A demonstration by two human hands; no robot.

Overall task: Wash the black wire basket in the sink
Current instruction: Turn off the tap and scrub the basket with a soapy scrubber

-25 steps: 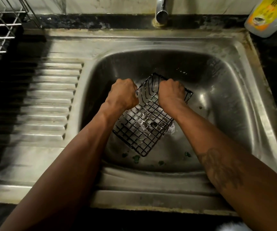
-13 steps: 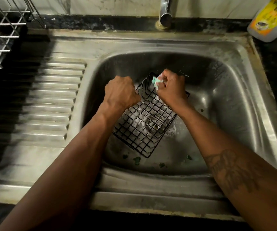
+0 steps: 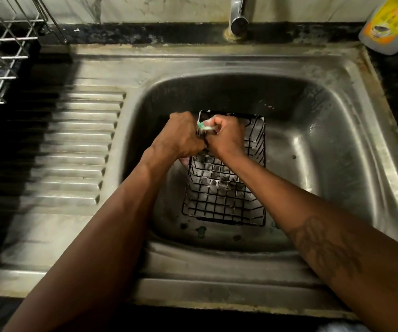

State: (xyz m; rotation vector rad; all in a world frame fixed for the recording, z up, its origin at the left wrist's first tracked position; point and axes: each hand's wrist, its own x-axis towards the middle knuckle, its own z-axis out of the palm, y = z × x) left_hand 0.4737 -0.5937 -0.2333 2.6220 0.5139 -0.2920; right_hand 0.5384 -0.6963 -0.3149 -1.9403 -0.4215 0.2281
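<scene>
the right hand (image 3: 226, 137) is curled round a small green and white scrub pad (image 3: 202, 127), pinching it against the far left corner of the basket (image 3: 224, 195). the left hand (image 3: 178, 137) sits right beside it, knuckles touching, fingers closed on the wire of the basket's left wall near that same corner, steadying it. just which wires the fingertips hook is hidden under the hand.

the basket lies inside the sink (image 3: 217, 61), on the bottom of the bowl, left of the middle. its open side faces up. its long axis runs from the person's side straight away toward the tap (image 3: 237, 17), with the short ends near and far. white foam clings to the grid of its floor, thickest in the middle. a few green specks (image 3: 200, 230) lie on the sink bottom just off the near end.

this looks like the scrubbing step, partway through: the floor is soaped, the corner is being worked, no water runs from the tap. the next move likely calls for sliding the pad along the far and right walls while the left hand holds firm, then a rinse.

further out, a ribbed drainboard (image 3: 73, 144) lies to the left, a wire rack (image 3: 4, 56) beyond it, and a bottle (image 3: 389, 22) on the bench at far right.
</scene>
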